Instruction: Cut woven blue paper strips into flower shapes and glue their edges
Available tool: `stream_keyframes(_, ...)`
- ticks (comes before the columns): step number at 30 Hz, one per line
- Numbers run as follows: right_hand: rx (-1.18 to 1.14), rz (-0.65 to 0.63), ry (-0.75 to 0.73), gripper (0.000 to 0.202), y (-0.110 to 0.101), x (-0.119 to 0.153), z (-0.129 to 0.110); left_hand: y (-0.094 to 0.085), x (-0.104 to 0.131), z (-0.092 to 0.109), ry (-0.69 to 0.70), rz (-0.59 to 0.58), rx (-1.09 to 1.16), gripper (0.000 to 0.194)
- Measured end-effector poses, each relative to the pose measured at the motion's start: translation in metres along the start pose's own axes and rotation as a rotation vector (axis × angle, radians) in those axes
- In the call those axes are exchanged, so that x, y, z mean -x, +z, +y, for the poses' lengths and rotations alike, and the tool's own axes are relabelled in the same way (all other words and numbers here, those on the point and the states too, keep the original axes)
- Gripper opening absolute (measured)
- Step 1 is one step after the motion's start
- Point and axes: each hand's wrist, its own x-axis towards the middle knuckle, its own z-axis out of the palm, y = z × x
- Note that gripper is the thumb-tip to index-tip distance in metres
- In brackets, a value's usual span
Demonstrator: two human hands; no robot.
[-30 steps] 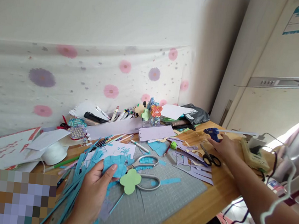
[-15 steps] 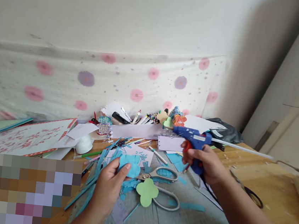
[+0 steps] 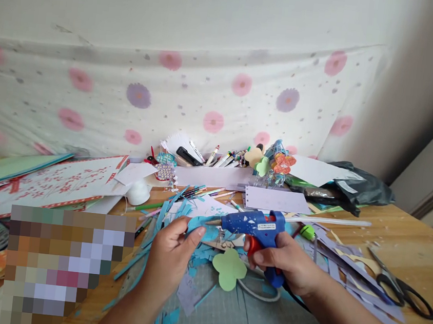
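Brought nearer the left hand [image 3: 174,245], the glue gun [image 3: 250,225] was gripped in the curled right hand [image 3: 285,259], nozzle [image 3: 213,222] held at the blue paper piece [image 3: 195,224] pinched by the left thumb and fingers. Between both hands, a green paper flower [image 3: 229,270] was seen.

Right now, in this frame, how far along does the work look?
Done: the green paper flower looks cut out, and the orange flower at the back looks made up. In hand: the left hand pinches blue paper; the right hand holds the glue gun, nozzle at the paper. Left, probably: gluing it, though I can't make out any glue.
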Motion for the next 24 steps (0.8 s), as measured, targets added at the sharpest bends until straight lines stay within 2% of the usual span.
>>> stream_keyframes(9,0.08,0.044,-0.013,0.013,-0.004,-0.001,-0.002,-0.002,0.001,0.005,0.06,-0.036,-0.086,0.027)
stream_keyframes(13,0.097,0.086,-0.03,0.013,-0.002,0.0,-0.007,-0.005,-0.002,0.006,0.206,-0.061,-0.221,0.018)
stream_keyframes(18,0.136,0.075,-0.05,0.015,-0.002,0.002,-0.008,-0.006,-0.004,0.011,0.385,-0.043,-0.351,0.01)
stream_keyframes(21,0.164,0.116,-0.093,0.018,-0.004,0.004,-0.008,-0.006,-0.004,0.011,0.41,-0.056,-0.392,0.012)
stream_keyframes(24,0.225,0.091,-0.105,0.016,-0.005,0.006,-0.01,-0.007,-0.005,0.008,0.39,-0.057,-0.388,0.014)
